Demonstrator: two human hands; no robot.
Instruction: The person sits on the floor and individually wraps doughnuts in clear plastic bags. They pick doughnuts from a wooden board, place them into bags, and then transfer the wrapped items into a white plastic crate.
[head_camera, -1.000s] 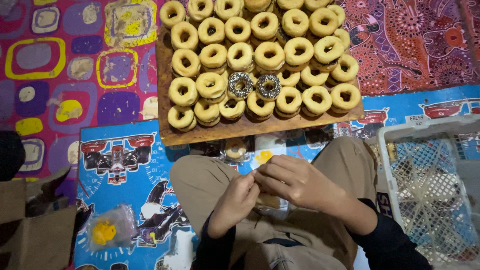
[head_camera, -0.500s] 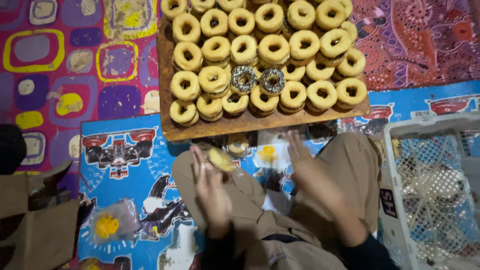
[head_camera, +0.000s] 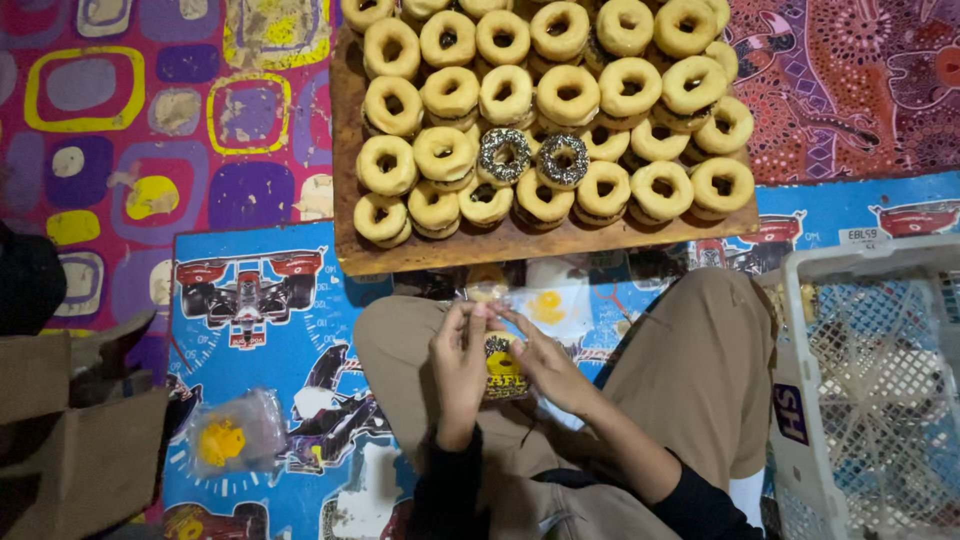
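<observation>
A clear, crinkly plastic bag (head_camera: 520, 325) is pinched at its mouth between both hands, low in the middle of the view, just above the lap of tan trousers (head_camera: 690, 370). The left hand (head_camera: 458, 362) is closed on the bag's left edge with thumb and fingertips; the right hand (head_camera: 545, 362) is closed on the right edge the same way. A dark, sprinkle-topped doughnut (head_camera: 500, 362) is seen through the film, inside the bag, beside a yellow and black printed patch.

Just beyond the knees, a rough wooden board (head_camera: 430, 250) is loaded with round, golden, matte-crusted ring doughnuts (head_camera: 445, 152), stacked in rows. Two of them near the front row are coated in dark glaze with pale sprinkles (head_camera: 503, 152).

A second glossy little bag (head_camera: 232, 440) with a yellow print is lying on the blue printed mat (head_camera: 250, 300) at the left, well apart from the hands. A white plastic lattice crate (head_camera: 870, 380) is standing at the right, and brown cardboard (head_camera: 70, 440) is seen at the far left.

Compared with half a second ago, the hands have been brought back together: then they were spread wide and blurred, the left one raised. Now the bag is stretched between them, and the board is sitting slightly lower in view.
</observation>
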